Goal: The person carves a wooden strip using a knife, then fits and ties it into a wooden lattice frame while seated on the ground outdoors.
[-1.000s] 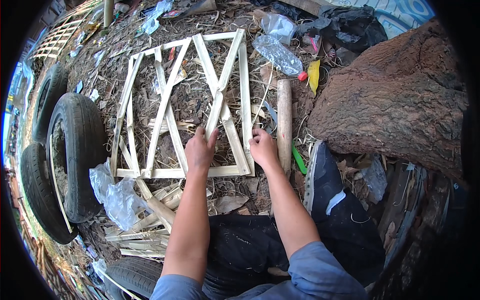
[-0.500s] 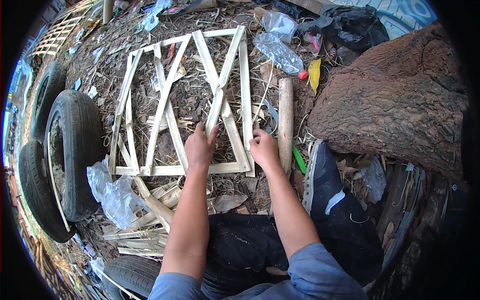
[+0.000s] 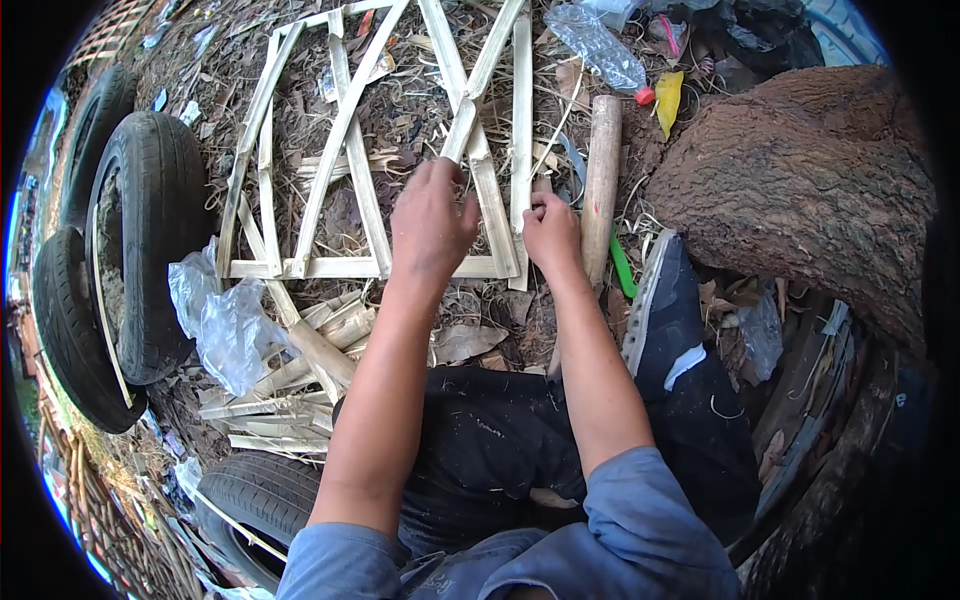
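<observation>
A flat frame of split bamboo slats (image 3: 345, 180) lies on the littered ground in front of me. My left hand (image 3: 432, 222) rests on the crossing slats near the frame's lower right, fingers curled over a diagonal slat. My right hand (image 3: 552, 230) pinches the frame's right upright slat close to its lower corner. Both forearms reach up from the bottom of the view over my dark trousers.
Old tyres (image 3: 150, 240) lie at the left, with a clear plastic bag (image 3: 225, 320) and a pile of loose bamboo strips (image 3: 290, 390) beside them. A wooden stick (image 3: 600, 185), a green tool (image 3: 622, 268), a plastic bottle (image 3: 600, 45) and a big tree trunk (image 3: 800, 190) stand right. My shoe (image 3: 665, 310) is by the trunk.
The view has tilted down slightly, so the frame sits higher in the picture. My left hand has slid a little up the diagonal slat; my right hand stays at the right upright.
</observation>
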### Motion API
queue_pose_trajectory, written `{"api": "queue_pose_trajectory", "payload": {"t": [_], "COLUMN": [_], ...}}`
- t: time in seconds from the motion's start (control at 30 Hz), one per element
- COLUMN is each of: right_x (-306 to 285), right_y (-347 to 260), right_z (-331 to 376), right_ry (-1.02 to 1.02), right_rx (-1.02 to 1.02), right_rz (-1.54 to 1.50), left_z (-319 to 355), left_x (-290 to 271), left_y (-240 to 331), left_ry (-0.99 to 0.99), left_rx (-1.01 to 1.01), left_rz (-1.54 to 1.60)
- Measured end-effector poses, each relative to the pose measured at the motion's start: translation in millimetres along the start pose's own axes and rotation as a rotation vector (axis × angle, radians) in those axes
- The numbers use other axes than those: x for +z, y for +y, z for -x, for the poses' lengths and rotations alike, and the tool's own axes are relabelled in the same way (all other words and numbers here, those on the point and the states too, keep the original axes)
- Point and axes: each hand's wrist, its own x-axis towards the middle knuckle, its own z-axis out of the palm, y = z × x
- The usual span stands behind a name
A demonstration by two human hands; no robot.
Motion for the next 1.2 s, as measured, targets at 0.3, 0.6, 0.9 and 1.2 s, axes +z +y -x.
{"api": "queue_pose_trajectory", "payload": {"t": [0.3, 0.6, 0.9, 1.2], "right_x": [8, 5, 6, 10], "right_y": [9, 16, 13, 11], "right_z": [-2, -5, -4, -4], "right_ry": [0.056, 0.057, 0.051, 0.084], "right_rx": [-0.026, -0.016, -0.010, -0.038], "right_rz": [-0.116, -0.148, -0.132, -0.142], "left_z": [45, 33, 27, 26], "left_x": [19, 5, 15, 16], "left_y": [-21, -6, -9, -10], "left_ry": [-0.476, -0.491, -0.702, -0.709], "left_rx": [0.256, 0.270, 0.177, 0.160], "left_rz": [-0.584, -0.465, -0.566, -0.585]}}
